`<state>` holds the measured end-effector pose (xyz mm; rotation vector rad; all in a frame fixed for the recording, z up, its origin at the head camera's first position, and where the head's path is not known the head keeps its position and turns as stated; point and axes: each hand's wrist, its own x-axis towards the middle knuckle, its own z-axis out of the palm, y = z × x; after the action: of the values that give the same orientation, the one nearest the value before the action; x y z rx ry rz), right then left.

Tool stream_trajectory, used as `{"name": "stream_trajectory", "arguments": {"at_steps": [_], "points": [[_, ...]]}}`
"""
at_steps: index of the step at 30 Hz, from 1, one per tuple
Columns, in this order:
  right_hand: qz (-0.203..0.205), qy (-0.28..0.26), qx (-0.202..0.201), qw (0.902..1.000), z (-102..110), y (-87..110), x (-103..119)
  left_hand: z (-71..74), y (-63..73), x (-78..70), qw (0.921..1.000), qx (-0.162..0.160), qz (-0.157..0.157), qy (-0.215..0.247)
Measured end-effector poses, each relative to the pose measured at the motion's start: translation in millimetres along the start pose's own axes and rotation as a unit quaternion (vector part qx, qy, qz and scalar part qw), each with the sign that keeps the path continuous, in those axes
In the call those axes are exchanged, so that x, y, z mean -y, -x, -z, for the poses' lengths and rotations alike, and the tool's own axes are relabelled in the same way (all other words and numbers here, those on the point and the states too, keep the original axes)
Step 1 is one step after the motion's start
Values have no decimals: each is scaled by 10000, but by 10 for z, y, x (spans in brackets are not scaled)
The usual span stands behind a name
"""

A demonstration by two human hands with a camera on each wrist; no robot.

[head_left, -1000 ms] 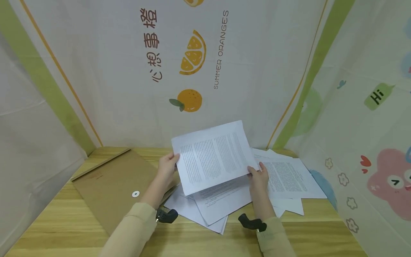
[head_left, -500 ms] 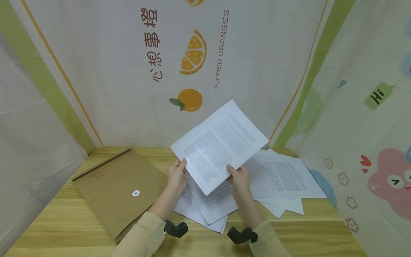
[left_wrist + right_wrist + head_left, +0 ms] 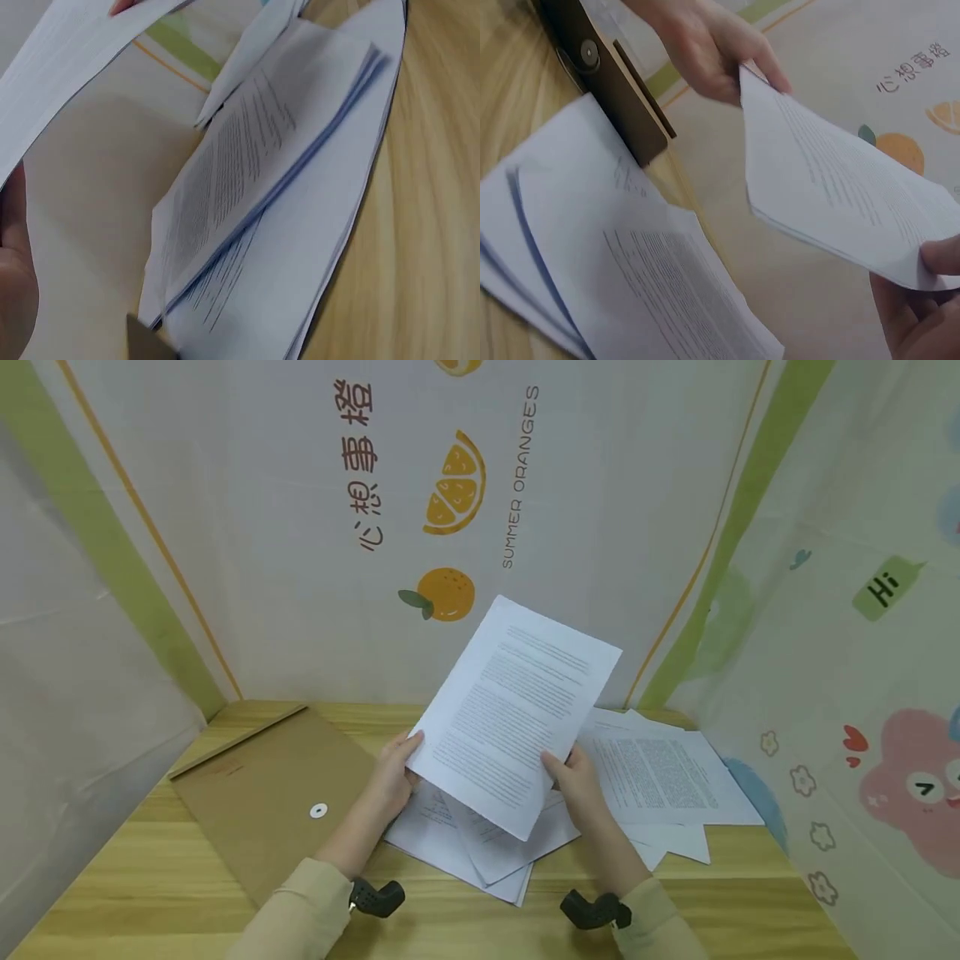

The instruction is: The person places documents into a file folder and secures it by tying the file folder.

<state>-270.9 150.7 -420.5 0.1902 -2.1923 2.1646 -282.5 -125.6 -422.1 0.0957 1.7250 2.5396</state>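
A thin stack of printed paper sheets [image 3: 517, 710] is held up above the table, tilted, with its text facing me. My left hand [image 3: 393, 774] pinches its lower left corner, thumb on the front. On the right edge, near the bottom, my right hand [image 3: 579, 781] grips the sheets with the thumb over the print and the fingers behind. The right wrist view shows both the left hand [image 3: 712, 49] and the right hand [image 3: 922, 300] on the stack [image 3: 832, 180]. Below lie more printed papers [image 3: 480, 852], overlapping at angles.
A brown document envelope [image 3: 270, 802] with a white round button lies on the left of the wooden table [image 3: 450, 935]. Another spread of printed papers [image 3: 667, 777] lies at the right. Patterned cloth [image 3: 585, 527] hangs behind and at both sides.
The held stack has turned counterclockwise from lying sideways to nearly upright. Both hands moved inward along its edges, then apart again, still holding it. The papers and envelope on the table stay put.
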Motion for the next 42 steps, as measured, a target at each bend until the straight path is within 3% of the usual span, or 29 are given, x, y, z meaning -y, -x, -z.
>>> {"name": "stream_trajectory", "arguments": {"at_steps": [3,9,14,26,31,33,37,39,42], "points": [[-73,185,179,9996,105,-23,9,92,13,-71,9989,384,-20,-253],[-258,414,561,9972,209,-39,25,183,40,-173,9921,1217,-28,-303],[-276,506,938,9939,269,-46,-1,184,58,-197,9870,1478,-34,-638],[-362,506,1479,9870,363,-11,-81,222,114,-143,9932,833,40,-807],[-406,496,1533,9861,428,11,-142,274,155,-185,9978,263,-91,-607],[-511,321,1425,9880,430,21,-178,300,161,-203,9985,-3,-164,-530],[-924,-531,947,9898,374,53,-249,334,185,-230,9986,-364,-163,-335],[-1034,-898,712,9880,322,80,-270,332,205,-236,9988,-444,-105,-171],[-1048,-1136,710,9854,224,129,-270,310,235,-239,9988,-473,-54,103]]}}
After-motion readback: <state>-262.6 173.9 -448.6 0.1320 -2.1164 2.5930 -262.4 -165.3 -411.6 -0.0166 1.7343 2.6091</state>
